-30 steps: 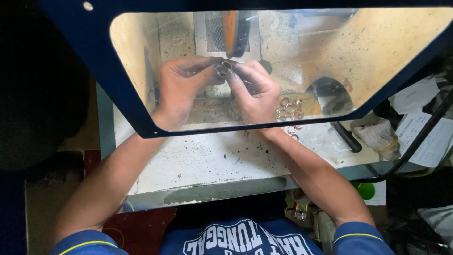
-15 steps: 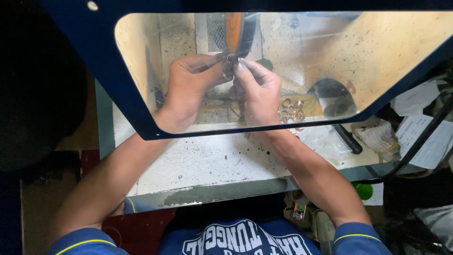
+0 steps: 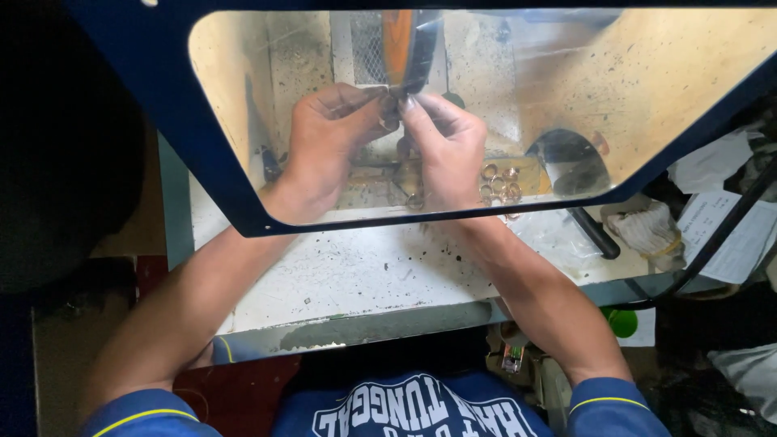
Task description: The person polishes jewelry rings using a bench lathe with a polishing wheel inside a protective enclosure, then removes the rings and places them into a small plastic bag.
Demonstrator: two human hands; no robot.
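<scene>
**A:** What is going on at the wheel [image 3: 402, 48]?

**B:** A person is holding a small metal piece [image 3: 393, 120] up against the lower edge of a spinning orange-and-dark wheel, behind a clear shield [image 3: 647, 89] in a blue frame. The left hand [image 3: 328, 146] and the right hand [image 3: 441, 146] are meeting just below the wheel, and the fingers of both are pressing together, pinching the piece between them.

**A:** How far along is the work?

**B:** It seems to be in the middle. To the right of the wheel and lower, a small heap of rings [image 3: 500, 182] is lying on the desk [image 3: 364, 275]. I judge that one piece is being worked while the others are waiting or already done; nothing shows which.

**A:** What is hard to see?

**B:** The held piece is mostly hiding behind the fingertips, so I cannot tell its shape. The wheel's top is being cut off by the frame. The shield is glaring and dusty, blurring the rings. A dark rounded object [image 3: 579, 158] farther right of the wheel is unclear too.
</scene>
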